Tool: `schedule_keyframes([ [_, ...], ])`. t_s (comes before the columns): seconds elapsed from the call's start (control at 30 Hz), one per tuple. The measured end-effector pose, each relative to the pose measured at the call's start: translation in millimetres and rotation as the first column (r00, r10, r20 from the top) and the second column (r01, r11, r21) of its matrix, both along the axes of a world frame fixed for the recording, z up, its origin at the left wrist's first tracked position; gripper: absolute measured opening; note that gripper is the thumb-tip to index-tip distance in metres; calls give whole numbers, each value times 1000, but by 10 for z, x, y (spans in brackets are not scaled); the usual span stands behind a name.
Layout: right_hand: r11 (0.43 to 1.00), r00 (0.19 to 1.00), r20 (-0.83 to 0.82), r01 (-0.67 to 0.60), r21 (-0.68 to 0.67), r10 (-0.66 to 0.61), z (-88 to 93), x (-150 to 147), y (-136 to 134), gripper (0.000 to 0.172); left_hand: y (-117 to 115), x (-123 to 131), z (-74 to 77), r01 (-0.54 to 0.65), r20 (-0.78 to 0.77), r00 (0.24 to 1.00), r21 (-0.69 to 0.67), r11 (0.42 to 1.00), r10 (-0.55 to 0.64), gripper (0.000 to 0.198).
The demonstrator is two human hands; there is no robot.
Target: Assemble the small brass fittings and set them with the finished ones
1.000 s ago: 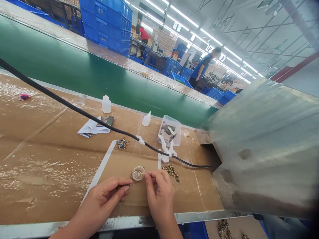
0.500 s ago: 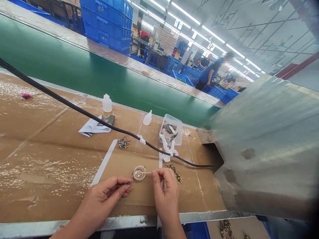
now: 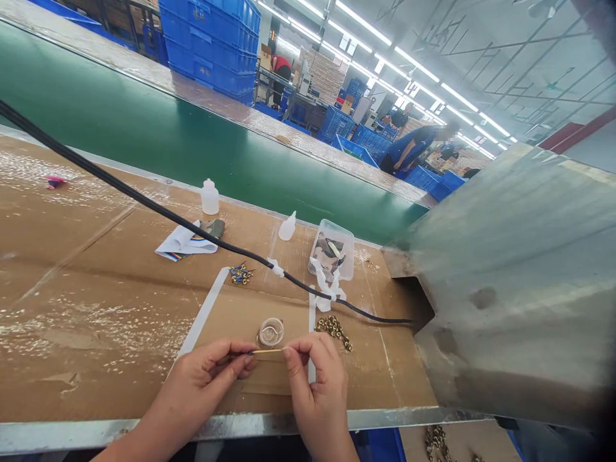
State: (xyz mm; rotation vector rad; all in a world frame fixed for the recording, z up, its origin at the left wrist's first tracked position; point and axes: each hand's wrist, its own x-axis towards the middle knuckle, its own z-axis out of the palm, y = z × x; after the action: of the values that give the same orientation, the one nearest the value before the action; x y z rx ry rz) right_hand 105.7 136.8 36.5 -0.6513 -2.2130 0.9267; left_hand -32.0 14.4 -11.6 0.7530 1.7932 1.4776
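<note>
At the far left a pink scrap (image 3: 55, 182) lies on the cardboard-covered surface (image 3: 86, 301). A black cable (image 3: 144, 202) runs from the left edge slantwise across the surface, above the work area, to the foot of the grey metal housing (image 3: 520, 289) on the right. Behind it runs a green conveyor belt (image 3: 144, 135), with stacked blue crates (image 3: 212, 45) beyond.

A white bottle (image 3: 210, 197) stands near the belt's edge. Just in front of it lies a folded paper (image 3: 185, 244) with coloured stripes, partly under the cable; any print on it is too small to read. A little pile of blue-and-gold parts (image 3: 240, 274) sits beside a white tape strip (image 3: 202, 314).

The left hand (image 3: 206, 378) has thumb and forefinger pinched on a small dark part (image 3: 249, 352), too small to make out. It meets the left end of a thin stick (image 3: 267, 351), which the right hand (image 3: 317, 385) grasps between its fingertips. The stick lies level between the two hands, just above the surface and just in front of a clear round dish (image 3: 271, 332).

Farther back are a small dropper bottle (image 3: 287, 227) and a clear plastic box (image 3: 332, 249) of mixed pieces, with white ties (image 3: 327, 292) knotted on the cable before it. A heap of gold parts (image 3: 334, 328) lies near the right hand. In the far background people stand at work among more crates.
</note>
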Motion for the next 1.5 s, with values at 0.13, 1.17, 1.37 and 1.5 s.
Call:
schedule_keyframes([
  [0.13,996,1000,19,-11,91,10,4,1,-29,14,6,9,-7,17,13,1000,21,1000,-17,26],
  [1.17,953,998,35,33,300,-45,27,18,115,11,11,9,50,-37,50,998,49,998,34,24],
  [1.37,948,992,112,23,316,-61,-27,-47,128,9,9,-6,17,-6,14,1000,31,1000,6,25],
  [1.5,946,987,147,5,325,-56,-41,-69,128,10,13,-6,35,-5,33,999,32,999,4,25],
])
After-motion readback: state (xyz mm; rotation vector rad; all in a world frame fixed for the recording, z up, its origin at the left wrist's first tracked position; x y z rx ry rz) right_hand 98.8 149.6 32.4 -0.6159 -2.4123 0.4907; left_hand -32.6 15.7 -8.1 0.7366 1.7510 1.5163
